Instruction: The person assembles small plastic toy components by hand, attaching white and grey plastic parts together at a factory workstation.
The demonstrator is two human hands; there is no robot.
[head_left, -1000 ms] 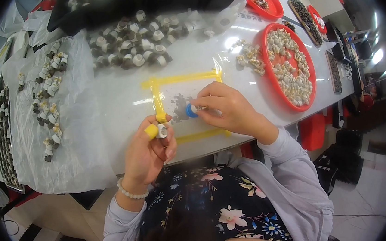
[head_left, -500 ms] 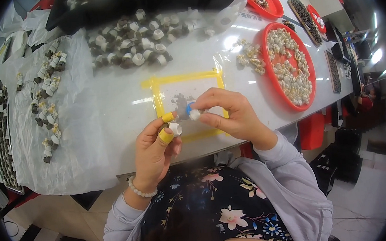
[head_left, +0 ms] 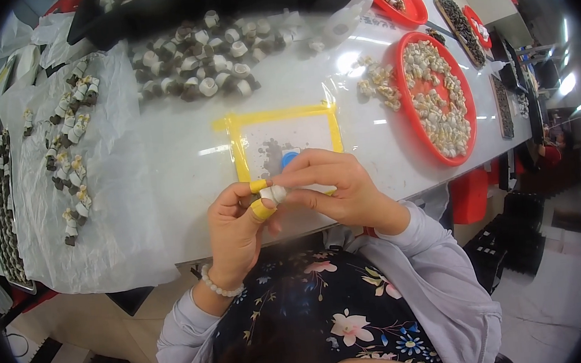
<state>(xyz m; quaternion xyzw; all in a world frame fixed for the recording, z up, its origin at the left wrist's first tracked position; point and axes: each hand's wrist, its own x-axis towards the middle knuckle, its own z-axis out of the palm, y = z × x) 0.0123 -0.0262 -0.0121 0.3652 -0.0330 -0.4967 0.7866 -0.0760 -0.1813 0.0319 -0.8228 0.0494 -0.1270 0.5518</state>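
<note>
Thumb and a finger of my left hand (head_left: 234,232), both wrapped in yellow tape, pinch a small white-and-dark cup-shaped piece (head_left: 275,194). My right hand (head_left: 353,188) is closed at the piece's right side, its thumb and forefinger pressed together against it. The small whitish lump in that pinch is mostly hidden by the fingers. Just beyond the fingertips, a round blue thing (head_left: 289,158) lies on the paper inside a yellow tape frame (head_left: 237,148). Dark smudges mark that paper.
Many white-and-dark pieces (head_left: 208,86) lie loose below a black tray (head_left: 218,13). At right, a red round tray (head_left: 404,86) holds whitish popcorn-like lumps; others (head_left: 379,82) lie beside it. On the left, plastic sheeting (head_left: 124,197) carries assembled pieces (head_left: 69,175). The table's edge runs before me.
My right hand has moved left and slightly down, bringing its whitish lump to the cup-shaped piece. My left hand has shifted slightly right, and the two hands now meet.
</note>
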